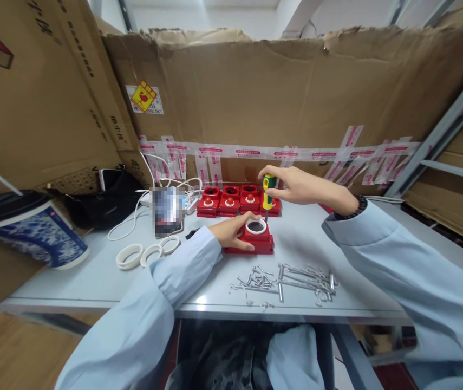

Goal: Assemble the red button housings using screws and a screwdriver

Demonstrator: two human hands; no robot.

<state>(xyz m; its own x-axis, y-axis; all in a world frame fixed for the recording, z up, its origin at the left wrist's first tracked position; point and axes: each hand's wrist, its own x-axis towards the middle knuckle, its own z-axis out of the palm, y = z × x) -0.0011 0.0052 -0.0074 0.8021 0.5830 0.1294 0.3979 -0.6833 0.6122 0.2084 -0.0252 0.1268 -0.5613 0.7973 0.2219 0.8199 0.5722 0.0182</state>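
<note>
While cardboard walls [296, 92] ring grey table [93, 281], left hand [231, 232] clasps red block [255, 244], right hand [292, 187] grips screwdriver [268, 195].

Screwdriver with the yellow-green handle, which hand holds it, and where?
The right hand holds the yellow-green plastic-handled screwdriver by the handle's top, tip down.

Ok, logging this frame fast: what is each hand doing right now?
Left hand: resting on the red block, steadying it.
Right hand: closed around the screwdriver, held upright over that block.
</note>
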